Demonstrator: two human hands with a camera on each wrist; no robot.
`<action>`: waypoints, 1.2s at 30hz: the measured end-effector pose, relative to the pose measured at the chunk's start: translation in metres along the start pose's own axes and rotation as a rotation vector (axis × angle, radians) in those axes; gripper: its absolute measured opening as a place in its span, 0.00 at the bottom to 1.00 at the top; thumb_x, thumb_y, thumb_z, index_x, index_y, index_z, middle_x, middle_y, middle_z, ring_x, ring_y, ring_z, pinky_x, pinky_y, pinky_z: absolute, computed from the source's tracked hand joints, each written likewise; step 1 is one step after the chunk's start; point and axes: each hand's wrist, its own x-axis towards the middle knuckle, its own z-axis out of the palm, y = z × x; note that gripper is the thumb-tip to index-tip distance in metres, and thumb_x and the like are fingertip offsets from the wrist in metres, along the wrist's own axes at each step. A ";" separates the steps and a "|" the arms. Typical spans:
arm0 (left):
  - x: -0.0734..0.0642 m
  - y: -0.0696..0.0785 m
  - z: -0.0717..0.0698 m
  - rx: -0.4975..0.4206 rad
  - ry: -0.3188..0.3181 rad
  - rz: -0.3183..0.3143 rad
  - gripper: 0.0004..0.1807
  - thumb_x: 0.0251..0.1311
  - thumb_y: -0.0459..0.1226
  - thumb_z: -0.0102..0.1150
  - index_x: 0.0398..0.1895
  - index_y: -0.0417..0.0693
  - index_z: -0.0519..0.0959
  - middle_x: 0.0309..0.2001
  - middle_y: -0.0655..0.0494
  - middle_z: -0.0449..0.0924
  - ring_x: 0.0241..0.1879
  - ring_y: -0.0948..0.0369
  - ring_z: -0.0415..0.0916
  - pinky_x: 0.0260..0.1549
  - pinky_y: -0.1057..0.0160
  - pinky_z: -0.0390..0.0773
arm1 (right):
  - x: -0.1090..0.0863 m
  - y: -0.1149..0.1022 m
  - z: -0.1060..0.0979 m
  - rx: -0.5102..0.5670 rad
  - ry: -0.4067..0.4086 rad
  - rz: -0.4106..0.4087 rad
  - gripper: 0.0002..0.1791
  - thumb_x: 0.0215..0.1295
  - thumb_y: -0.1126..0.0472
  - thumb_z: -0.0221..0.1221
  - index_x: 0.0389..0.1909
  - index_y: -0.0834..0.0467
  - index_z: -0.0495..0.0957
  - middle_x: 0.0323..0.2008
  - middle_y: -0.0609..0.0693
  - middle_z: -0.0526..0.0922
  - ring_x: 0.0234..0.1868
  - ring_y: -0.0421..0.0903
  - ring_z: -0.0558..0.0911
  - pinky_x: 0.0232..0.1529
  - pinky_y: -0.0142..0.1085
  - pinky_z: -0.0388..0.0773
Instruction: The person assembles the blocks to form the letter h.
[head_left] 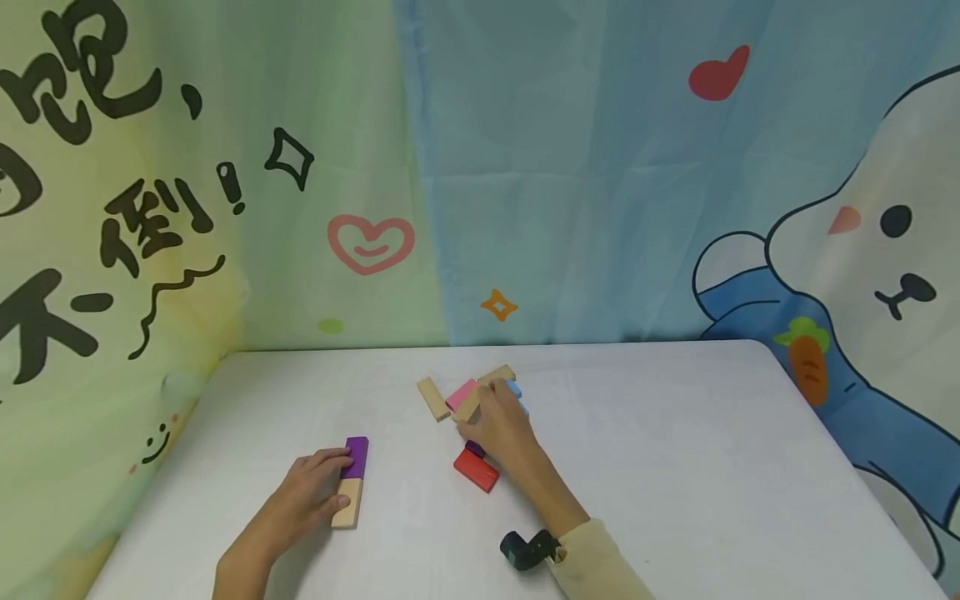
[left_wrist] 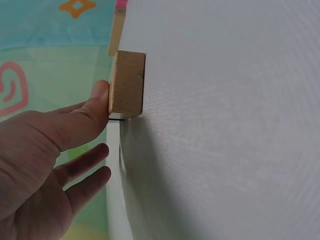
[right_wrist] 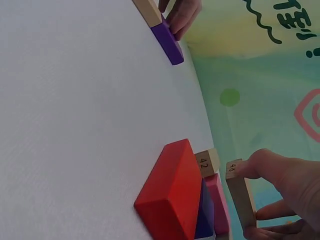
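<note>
My left hand (head_left: 300, 496) rests on two blocks lying end to end, a purple block (head_left: 358, 457) and a plain wooden block (head_left: 346, 510). Its thumb touches the wooden one; its fingers, loosely extended, reach the purple one. In the left wrist view the wooden block (left_wrist: 128, 82) shows its end face beside the thumb. Further right, my right hand (head_left: 504, 425) pinches a plain wooden block (right_wrist: 242, 197) by its ends between thumb and fingers. That block is tilted over a loose group of blocks, with a number on its end. A pink block (head_left: 461, 393) lies just beside it.
Around the right hand lie a red block (head_left: 476, 471), a dark purple block (head_left: 474, 448), blue blocks (head_left: 514, 388) partly hidden, and plain wooden blocks (head_left: 432, 398). A white cloth covers the table (head_left: 675, 467). A printed curtain (head_left: 570, 208) hangs behind its far edge.
</note>
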 end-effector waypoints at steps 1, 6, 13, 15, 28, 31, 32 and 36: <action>0.000 0.000 0.000 0.000 -0.001 -0.002 0.25 0.52 0.35 0.69 0.55 0.41 0.77 0.59 0.49 0.77 0.55 0.48 0.73 0.52 0.45 0.76 | 0.001 -0.002 -0.001 0.010 0.002 -0.009 0.24 0.52 0.55 0.70 0.46 0.66 0.79 0.42 0.57 0.75 0.36 0.44 0.73 0.35 0.34 0.81; 0.000 0.000 0.000 -0.017 -0.016 -0.018 0.25 0.53 0.36 0.68 0.56 0.42 0.77 0.59 0.49 0.76 0.56 0.48 0.72 0.52 0.44 0.75 | 0.003 -0.009 0.000 0.061 -0.011 -0.044 0.25 0.53 0.56 0.70 0.49 0.67 0.79 0.48 0.59 0.76 0.45 0.49 0.76 0.45 0.39 0.82; 0.001 0.002 -0.002 -0.024 -0.033 -0.034 0.25 0.54 0.36 0.68 0.57 0.41 0.76 0.60 0.48 0.75 0.58 0.46 0.70 0.53 0.43 0.75 | 0.008 -0.023 0.006 0.077 -0.046 -0.093 0.28 0.54 0.53 0.69 0.51 0.66 0.79 0.50 0.58 0.75 0.45 0.48 0.76 0.49 0.40 0.82; 0.002 0.002 -0.003 -0.022 -0.036 -0.035 0.25 0.54 0.36 0.67 0.56 0.41 0.76 0.60 0.48 0.75 0.58 0.46 0.70 0.53 0.43 0.76 | 0.009 -0.027 0.008 0.098 -0.071 -0.096 0.28 0.55 0.53 0.68 0.52 0.66 0.78 0.51 0.58 0.75 0.45 0.48 0.76 0.50 0.40 0.82; 0.003 0.001 -0.003 -0.027 -0.057 -0.060 0.25 0.54 0.37 0.67 0.57 0.43 0.76 0.60 0.50 0.75 0.58 0.47 0.70 0.53 0.42 0.76 | 0.023 -0.059 0.032 0.054 -0.174 -0.247 0.41 0.52 0.50 0.69 0.63 0.69 0.69 0.58 0.61 0.70 0.54 0.48 0.75 0.56 0.36 0.78; 0.002 0.001 -0.003 -0.029 -0.071 -0.065 0.26 0.55 0.37 0.67 0.58 0.43 0.75 0.61 0.49 0.74 0.59 0.46 0.69 0.53 0.41 0.76 | 0.030 -0.066 0.041 0.039 -0.210 -0.266 0.41 0.53 0.48 0.69 0.64 0.65 0.69 0.59 0.59 0.70 0.52 0.46 0.76 0.53 0.32 0.78; 0.002 0.001 -0.004 -0.028 -0.078 -0.068 0.27 0.55 0.38 0.67 0.59 0.42 0.75 0.61 0.48 0.74 0.59 0.45 0.69 0.53 0.41 0.76 | 0.033 -0.068 0.043 0.036 -0.224 -0.270 0.41 0.54 0.47 0.69 0.65 0.64 0.69 0.59 0.58 0.70 0.52 0.45 0.76 0.52 0.31 0.78; 0.002 0.002 -0.006 -0.024 -0.109 -0.090 0.29 0.57 0.39 0.65 0.62 0.41 0.73 0.62 0.47 0.73 0.60 0.45 0.68 0.54 0.40 0.75 | 0.040 -0.075 0.050 0.034 -0.270 -0.291 0.39 0.56 0.46 0.67 0.65 0.62 0.70 0.60 0.57 0.70 0.53 0.46 0.78 0.52 0.33 0.79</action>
